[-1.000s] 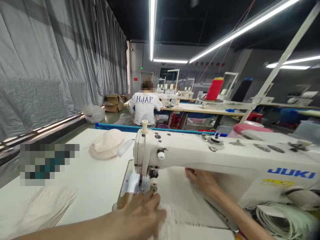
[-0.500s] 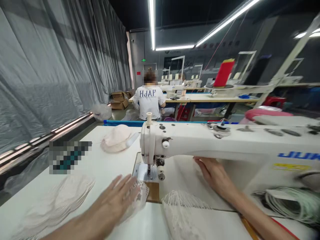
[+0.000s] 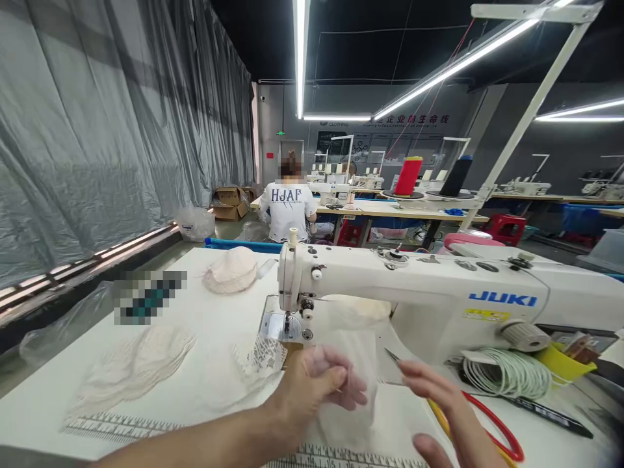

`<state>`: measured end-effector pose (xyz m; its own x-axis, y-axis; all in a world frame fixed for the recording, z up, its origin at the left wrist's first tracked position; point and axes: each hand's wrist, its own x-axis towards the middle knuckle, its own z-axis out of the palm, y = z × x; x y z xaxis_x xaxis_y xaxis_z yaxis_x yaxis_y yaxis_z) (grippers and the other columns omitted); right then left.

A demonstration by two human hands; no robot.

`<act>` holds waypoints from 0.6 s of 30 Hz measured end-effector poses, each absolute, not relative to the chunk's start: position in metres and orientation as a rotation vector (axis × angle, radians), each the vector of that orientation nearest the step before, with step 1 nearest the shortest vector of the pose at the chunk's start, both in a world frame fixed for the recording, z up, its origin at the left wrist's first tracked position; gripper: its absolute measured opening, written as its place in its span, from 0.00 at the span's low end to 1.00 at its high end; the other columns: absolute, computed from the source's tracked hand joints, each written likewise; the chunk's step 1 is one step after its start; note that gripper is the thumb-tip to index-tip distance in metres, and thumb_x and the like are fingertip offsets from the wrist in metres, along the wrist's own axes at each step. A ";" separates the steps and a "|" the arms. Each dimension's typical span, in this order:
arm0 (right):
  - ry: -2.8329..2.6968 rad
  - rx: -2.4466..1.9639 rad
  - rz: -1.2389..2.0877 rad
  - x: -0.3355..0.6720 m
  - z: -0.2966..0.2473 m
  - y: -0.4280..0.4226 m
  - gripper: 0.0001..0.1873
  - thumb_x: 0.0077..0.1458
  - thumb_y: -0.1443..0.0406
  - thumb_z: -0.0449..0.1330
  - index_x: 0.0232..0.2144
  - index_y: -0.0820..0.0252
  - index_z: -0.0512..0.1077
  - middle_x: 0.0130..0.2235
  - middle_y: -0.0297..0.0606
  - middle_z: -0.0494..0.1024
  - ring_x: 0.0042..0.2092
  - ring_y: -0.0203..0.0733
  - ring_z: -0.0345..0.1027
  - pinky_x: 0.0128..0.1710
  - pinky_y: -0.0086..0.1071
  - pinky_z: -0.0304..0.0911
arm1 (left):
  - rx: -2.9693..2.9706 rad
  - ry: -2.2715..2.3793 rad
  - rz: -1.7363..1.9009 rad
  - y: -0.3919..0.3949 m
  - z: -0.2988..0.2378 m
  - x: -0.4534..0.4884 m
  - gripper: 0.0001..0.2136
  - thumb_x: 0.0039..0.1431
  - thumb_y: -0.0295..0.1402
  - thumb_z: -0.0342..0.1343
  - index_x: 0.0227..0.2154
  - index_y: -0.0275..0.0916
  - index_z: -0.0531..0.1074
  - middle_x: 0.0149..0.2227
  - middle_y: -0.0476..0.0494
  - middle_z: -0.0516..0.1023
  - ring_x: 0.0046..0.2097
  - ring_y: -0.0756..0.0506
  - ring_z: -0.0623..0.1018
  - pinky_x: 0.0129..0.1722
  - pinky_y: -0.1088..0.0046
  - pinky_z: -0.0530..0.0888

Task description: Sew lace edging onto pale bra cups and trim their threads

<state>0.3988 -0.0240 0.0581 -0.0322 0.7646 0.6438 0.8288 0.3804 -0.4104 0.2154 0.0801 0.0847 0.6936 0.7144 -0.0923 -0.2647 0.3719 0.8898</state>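
Note:
My left hand [image 3: 319, 383] is closed in a pinch on a sheer white fabric piece [image 3: 355, 364], held up in front of the white JUKI sewing machine [image 3: 414, 286]. My right hand [image 3: 433, 403] is at the fabric's right edge with its fingers curled. A thin pointed metal tool [image 3: 392, 356] sticks out from them. A white lace piece [image 3: 258, 354] lies on the table just left of my left hand, beside the needle plate [image 3: 277, 325].
A stack of white lace pieces [image 3: 141, 364] and a cup-shaped piece [image 3: 231, 270] lie on the white table [image 3: 214, 318]. A pale cord coil [image 3: 507, 370], a red loop [image 3: 497, 429] and a yellow tray [image 3: 565, 364] sit right. A co-worker [image 3: 287, 208] sits behind.
Both hands left the machine bed and came toward me. My left hand let go of the lace piece and now pinches the sheer fabric; my right hand moved out from under the machine arm.

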 end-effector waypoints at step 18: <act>-1.636 -1.347 1.377 0.274 0.078 -0.009 0.22 0.57 0.48 0.53 0.25 0.59 0.64 0.16 0.25 0.56 0.21 0.30 0.47 0.21 0.25 0.45 | 1.092 0.520 0.464 0.035 0.083 0.057 0.16 0.45 0.34 0.66 0.36 0.33 0.71 0.34 0.41 0.77 0.34 0.48 0.75 0.37 0.72 0.71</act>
<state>0.2738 -0.0087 0.0782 -0.3010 0.9410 -0.1545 0.3127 -0.0557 -0.9482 0.0573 0.0352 0.0834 0.7895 0.5907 -0.1666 -0.0982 0.3895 0.9158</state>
